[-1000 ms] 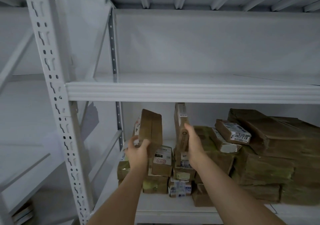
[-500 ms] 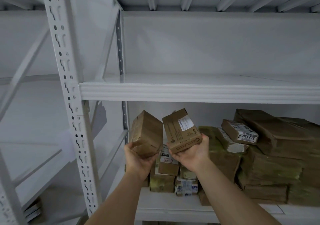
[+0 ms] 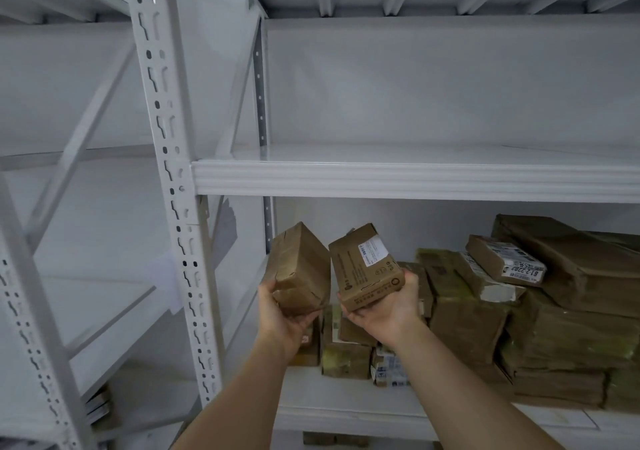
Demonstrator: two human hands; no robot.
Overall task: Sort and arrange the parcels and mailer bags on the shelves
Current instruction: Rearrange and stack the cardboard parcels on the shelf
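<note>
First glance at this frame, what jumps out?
Two small brown cardboard boxes held up at centre: the left hand grips a plain, dented box, and the right hand holds a labelled box beside it. Right behind them, the lower shelf is crowded with stacked brown parcels. Above, the middle shelf shows nothing on it.

Two parcels are held side by side before the lower shelf (image 3: 346,411): the plain box (image 3: 299,269) on the left, the labelled box (image 3: 367,266) on the right. Behind and to their right, stacked parcels (image 3: 554,318) sit on that shelf, below the upper shelf (image 3: 415,181).
</note>
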